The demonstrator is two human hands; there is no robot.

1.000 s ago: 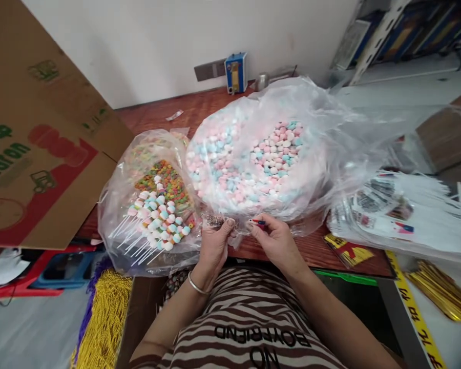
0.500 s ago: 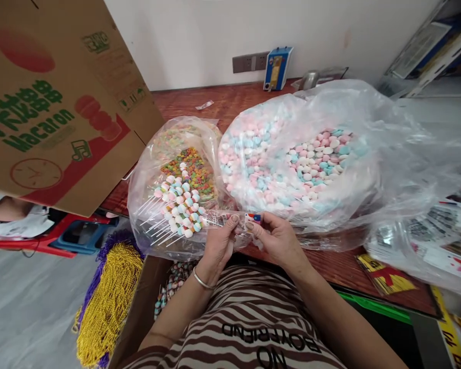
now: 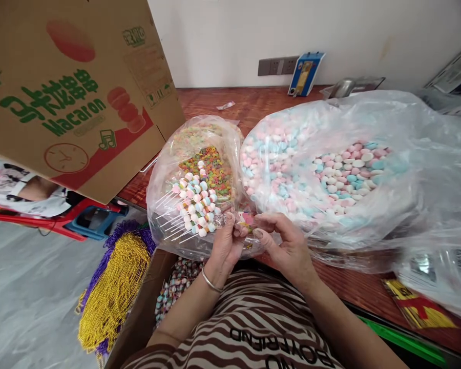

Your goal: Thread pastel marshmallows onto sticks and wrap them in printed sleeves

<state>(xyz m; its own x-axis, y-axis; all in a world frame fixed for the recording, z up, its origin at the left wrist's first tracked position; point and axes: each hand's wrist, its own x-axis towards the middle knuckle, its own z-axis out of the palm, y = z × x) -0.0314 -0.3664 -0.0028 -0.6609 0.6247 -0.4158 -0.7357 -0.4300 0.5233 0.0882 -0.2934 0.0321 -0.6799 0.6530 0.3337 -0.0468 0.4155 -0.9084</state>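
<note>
My left hand (image 3: pixel 226 241) and my right hand (image 3: pixel 286 245) meet at the table's front edge, both pinching a small clear printed wrapper (image 3: pixel 246 223) between the fingertips. Right behind them lies a clear bag (image 3: pixel 165 169) holding candy skewers on white sticks (image 3: pixel 195 202) and colourful ring-shaped sweets (image 3: pixel 212 171). To its right sits a big clear bag (image 3: pixel 415 154) full of pink, blue and white candies (image 3: pixel 346 171). Fingers hide most of the wrapper.
A Macaron cardboard box (image 3: pixel 69 87) stands tilted at the left. Bundles of gold and purple twist ties (image 3: pixel 113 289) hang below the table. A carton with wrapped skewers (image 3: pixel 176 284) sits under my hands. Printed bags (image 3: pixel 418 307) lie at the right, a blue device (image 3: pixel 305 74) by the wall.
The view has swung left and down. My hands have drawn closer together, folding the wrapper shorter between them; before it was stretched out lengthwise.
</note>
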